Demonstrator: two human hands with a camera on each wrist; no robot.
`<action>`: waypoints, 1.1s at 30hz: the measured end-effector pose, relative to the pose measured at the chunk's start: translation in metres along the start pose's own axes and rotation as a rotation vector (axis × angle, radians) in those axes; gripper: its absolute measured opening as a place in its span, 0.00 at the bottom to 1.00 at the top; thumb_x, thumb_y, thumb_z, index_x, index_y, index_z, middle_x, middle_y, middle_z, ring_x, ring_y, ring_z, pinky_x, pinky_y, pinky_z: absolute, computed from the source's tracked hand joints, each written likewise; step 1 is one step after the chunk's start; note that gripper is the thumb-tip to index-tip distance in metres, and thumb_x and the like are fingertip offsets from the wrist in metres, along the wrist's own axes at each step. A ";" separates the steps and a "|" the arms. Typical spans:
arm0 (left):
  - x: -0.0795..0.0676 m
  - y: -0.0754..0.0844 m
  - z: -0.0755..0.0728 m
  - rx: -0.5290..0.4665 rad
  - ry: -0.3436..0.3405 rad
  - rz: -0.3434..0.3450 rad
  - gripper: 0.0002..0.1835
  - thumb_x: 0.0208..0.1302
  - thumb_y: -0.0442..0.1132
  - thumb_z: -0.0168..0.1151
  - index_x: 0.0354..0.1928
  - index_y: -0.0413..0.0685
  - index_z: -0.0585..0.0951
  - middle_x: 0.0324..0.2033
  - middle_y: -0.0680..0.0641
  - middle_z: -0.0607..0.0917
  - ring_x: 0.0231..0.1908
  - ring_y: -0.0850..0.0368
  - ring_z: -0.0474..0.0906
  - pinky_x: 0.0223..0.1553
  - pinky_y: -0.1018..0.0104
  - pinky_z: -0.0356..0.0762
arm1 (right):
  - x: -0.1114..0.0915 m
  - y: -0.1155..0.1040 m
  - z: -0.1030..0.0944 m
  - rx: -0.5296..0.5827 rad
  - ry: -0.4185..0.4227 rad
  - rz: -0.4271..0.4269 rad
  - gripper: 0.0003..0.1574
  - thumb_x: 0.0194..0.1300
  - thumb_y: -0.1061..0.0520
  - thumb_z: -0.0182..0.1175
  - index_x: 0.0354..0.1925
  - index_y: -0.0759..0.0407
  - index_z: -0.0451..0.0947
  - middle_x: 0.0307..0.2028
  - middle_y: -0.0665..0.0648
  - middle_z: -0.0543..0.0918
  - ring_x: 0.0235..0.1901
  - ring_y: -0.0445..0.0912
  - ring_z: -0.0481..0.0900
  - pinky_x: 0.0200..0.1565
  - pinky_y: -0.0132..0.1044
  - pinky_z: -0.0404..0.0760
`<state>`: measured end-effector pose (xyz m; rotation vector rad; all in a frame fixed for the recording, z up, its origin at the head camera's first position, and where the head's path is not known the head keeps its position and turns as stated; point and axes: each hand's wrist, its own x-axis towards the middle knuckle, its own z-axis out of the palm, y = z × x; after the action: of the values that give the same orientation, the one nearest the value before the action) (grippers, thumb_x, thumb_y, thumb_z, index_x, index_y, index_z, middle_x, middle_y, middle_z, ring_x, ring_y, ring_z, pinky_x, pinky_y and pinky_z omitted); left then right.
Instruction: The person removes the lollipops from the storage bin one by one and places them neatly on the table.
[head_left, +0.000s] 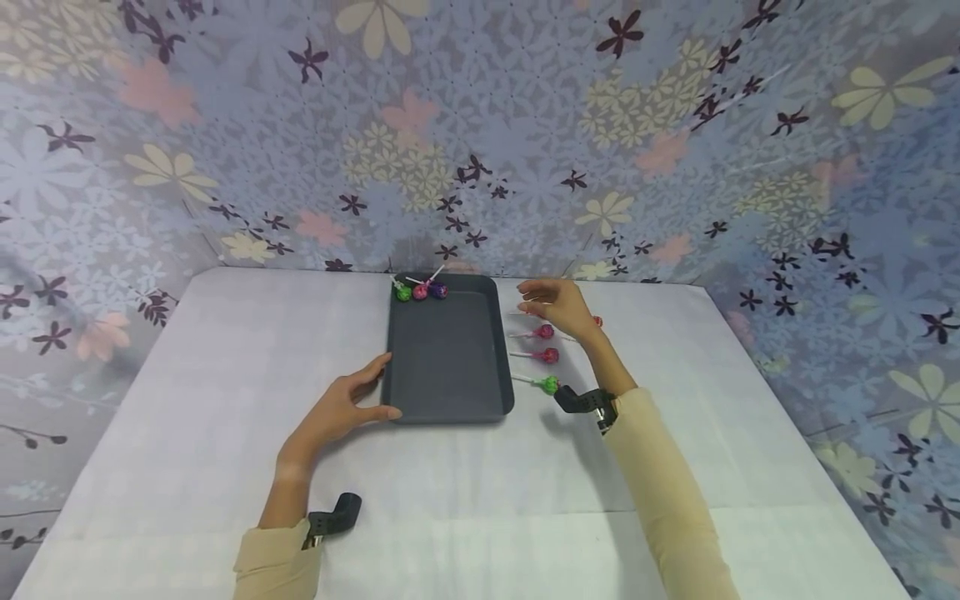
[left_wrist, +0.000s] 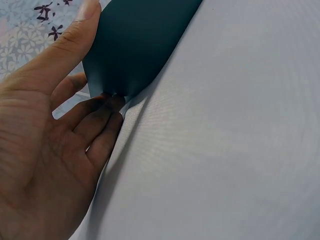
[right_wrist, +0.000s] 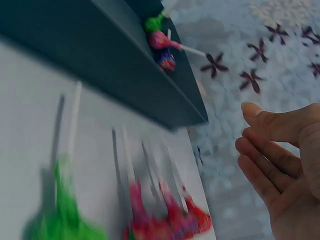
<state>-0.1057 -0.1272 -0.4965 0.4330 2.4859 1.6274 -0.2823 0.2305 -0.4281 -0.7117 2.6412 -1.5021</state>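
A dark grey rectangular tray (head_left: 450, 358) lies on the white-covered table. My left hand (head_left: 337, 408) grips its near left corner, the thumb by the front rim and the other fingers along the left side; the left wrist view shows the fingertips against the tray wall (left_wrist: 135, 45). In the tray's far left corner are a green lollipop (head_left: 403, 293), a pink lollipop (head_left: 421, 291) and a purple lollipop (head_left: 438, 291). My right hand (head_left: 558, 304), fingers loosely bent and holding nothing, hovers right of the tray above more lollipops, partly hiding some.
Beside the tray's right edge lie a green lollipop (head_left: 551, 385), a red-pink lollipop (head_left: 551, 356) and another pink lollipop (head_left: 544, 332), sticks pointing left. An orange-red lollipop head (head_left: 597, 321) shows behind the right wrist. A flower-patterned cloth (head_left: 487, 125) rises behind the table.
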 end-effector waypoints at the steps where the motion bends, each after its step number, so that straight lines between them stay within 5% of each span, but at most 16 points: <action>1: 0.000 0.000 0.000 -0.001 0.001 0.001 0.50 0.57 0.47 0.72 0.77 0.50 0.55 0.76 0.41 0.53 0.72 0.40 0.55 0.72 0.50 0.59 | 0.004 -0.002 0.004 0.014 -0.011 0.003 0.22 0.61 0.64 0.68 0.52 0.73 0.79 0.51 0.74 0.81 0.48 0.61 0.83 0.41 0.32 0.86; 9: -0.002 0.001 -0.001 -0.007 0.009 -0.006 0.50 0.56 0.46 0.73 0.76 0.48 0.56 0.75 0.41 0.54 0.72 0.39 0.56 0.72 0.50 0.60 | 0.027 -0.010 0.038 0.012 -0.136 0.009 0.25 0.60 0.64 0.68 0.55 0.72 0.78 0.52 0.71 0.81 0.50 0.60 0.82 0.54 0.48 0.84; 24: 0.001 0.004 -0.001 -0.016 0.020 -0.005 0.50 0.55 0.48 0.73 0.76 0.48 0.56 0.75 0.42 0.55 0.72 0.40 0.56 0.72 0.50 0.60 | 0.076 -0.037 0.078 -0.168 -0.207 0.020 0.25 0.59 0.61 0.69 0.54 0.69 0.80 0.50 0.67 0.84 0.50 0.57 0.84 0.50 0.43 0.85; 33: 0.003 0.007 0.000 -0.012 0.027 -0.003 0.49 0.56 0.47 0.73 0.76 0.48 0.57 0.75 0.41 0.55 0.72 0.41 0.56 0.72 0.48 0.60 | 0.090 -0.039 0.091 -0.208 -0.160 0.068 0.22 0.57 0.61 0.71 0.50 0.68 0.82 0.48 0.66 0.85 0.48 0.56 0.84 0.49 0.43 0.86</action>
<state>-0.1071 -0.1236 -0.4898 0.4079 2.4936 1.6564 -0.3266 0.1041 -0.4270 -0.7129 2.6932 -1.1139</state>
